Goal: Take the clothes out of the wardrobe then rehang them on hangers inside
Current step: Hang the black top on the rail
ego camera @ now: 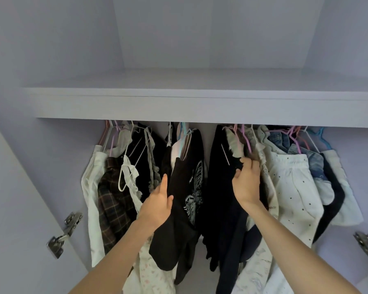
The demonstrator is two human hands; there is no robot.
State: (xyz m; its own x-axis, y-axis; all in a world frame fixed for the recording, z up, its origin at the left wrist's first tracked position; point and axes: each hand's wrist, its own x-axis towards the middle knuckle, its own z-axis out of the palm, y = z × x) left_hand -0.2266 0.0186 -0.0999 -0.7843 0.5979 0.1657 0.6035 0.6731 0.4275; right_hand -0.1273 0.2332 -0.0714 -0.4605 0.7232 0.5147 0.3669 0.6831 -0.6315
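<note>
While both hands are reaching into the wardrobe (19, 166), we are working the middle of the rail under the shelf (200, 102). Our left hand (157, 200) is gripping the edge of the black printed top (185, 187), thumb on the front, fingers tucked behind the cloth. Our right hand (246, 183) is curling its fingers round the shoulder of the black garment (221, 187) just beside it.

Both pieces are hanging on thin plastic hangers (245, 139), packed among a plaid shirt (113, 198) on the left and a white dotted garment (291, 187) on the right.

We are judging these as light, limp knits: no stiffness, they are going to sag and stretch if pulled by the hem. Hangers look slick and thin, so fabric is likely sliding off if tilted. Better hold: at the hanger neck or hook, lifting up off the rail; the hooks sit crowded, so neighbours may snag.
</note>
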